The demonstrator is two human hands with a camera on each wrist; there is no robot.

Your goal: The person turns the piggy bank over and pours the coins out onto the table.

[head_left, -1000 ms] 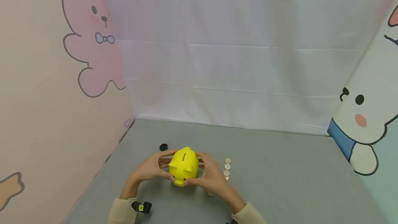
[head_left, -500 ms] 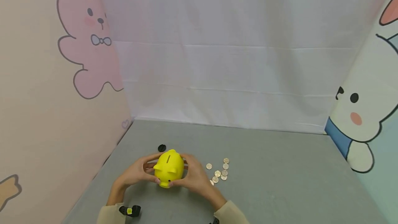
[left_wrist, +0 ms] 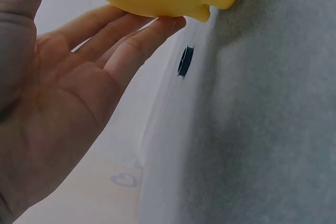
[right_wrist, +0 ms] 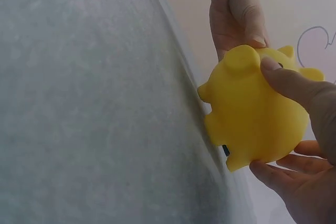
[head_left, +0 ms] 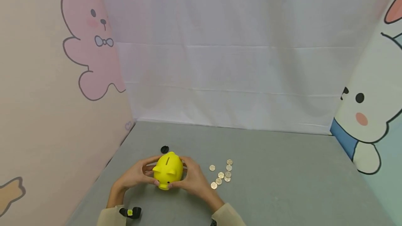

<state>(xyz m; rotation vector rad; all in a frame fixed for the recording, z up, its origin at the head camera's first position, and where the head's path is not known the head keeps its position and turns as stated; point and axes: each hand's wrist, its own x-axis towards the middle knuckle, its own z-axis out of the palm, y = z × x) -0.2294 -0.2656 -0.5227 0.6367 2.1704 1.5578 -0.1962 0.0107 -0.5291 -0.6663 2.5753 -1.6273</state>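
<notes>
A yellow piggy bank (head_left: 169, 171) is upright between my two hands, its coin slot on top and its snout facing me. My left hand (head_left: 133, 175) grips one flank, thumb beside the snout and fingers along the side; its fingertips (left_wrist: 167, 23) show against the underside of the body in the left wrist view. From the other flank my right hand (head_left: 194, 179) holds it, with the thumb (right_wrist: 289, 82) near the face in the right wrist view. The pig's feet (right_wrist: 239, 162) are close over the grey table (head_left: 282, 177).
A black round plug (head_left: 164, 149) lies on the table just behind the piggy bank. To the right of my right hand, several coins (head_left: 221, 175) lie flat in a loose pattern. A white cloth (head_left: 235, 62) hangs along the back edge; a printed wall (head_left: 62, 114) borders the left.
Both hands have shifted left with the piggy bank, mostly in the first half second. Coins that my right hand and wrist covered before now show.
</notes>
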